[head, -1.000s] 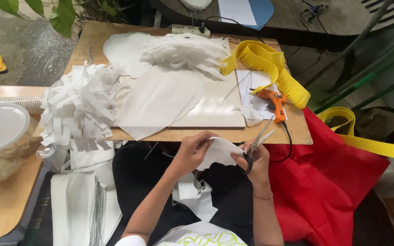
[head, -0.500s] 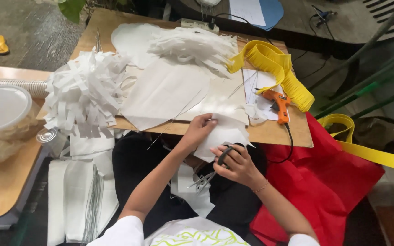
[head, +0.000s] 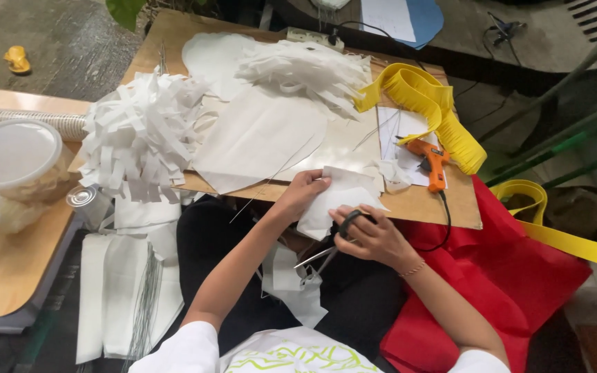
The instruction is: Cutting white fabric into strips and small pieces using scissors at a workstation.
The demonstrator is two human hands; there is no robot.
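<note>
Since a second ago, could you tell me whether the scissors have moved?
Yes. The scissors swung from the wooden board's front edge down toward the lap, blades now pointing left in the right hand.

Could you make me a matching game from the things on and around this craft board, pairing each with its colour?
Things:
1. glue gun
2. fringed ribbon
3. fabric bag
4. cut strips

Colours:
A. red
B. white
C. orange
D. yellow

Pairs: 1-C, 2-D, 3-A, 4-B
</note>
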